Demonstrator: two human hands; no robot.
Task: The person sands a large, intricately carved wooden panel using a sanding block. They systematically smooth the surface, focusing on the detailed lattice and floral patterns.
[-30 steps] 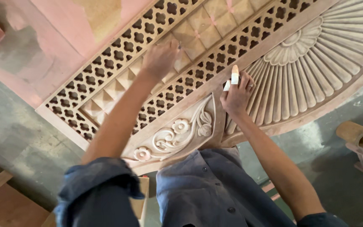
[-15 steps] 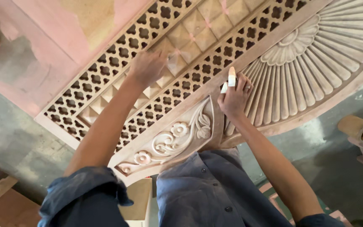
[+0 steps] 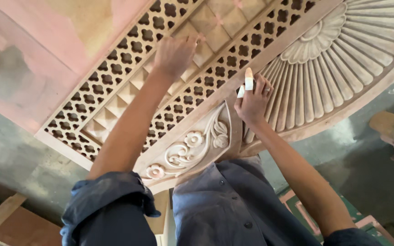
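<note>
While left hand [image 3: 175, 53] presses flat on lattice [image 3: 115, 98], right hand [image 3: 251, 102] pinches white stub [image 3: 248, 80]; step: marking panel.

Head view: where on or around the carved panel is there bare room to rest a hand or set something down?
Free: the smooth pink slab beyond the lattice, and the grey floor beside the panel's near left edge. Crowded: the left hand covers the pyramid-tile band, and the right hand sits between the floral carving and the fluted fan.

Soft, even daylight falls over the scene, brightest toward the upper right. The lower left sinks into shadow. The left hand [image 3: 174, 54] is slightly motion-blurred.
</note>
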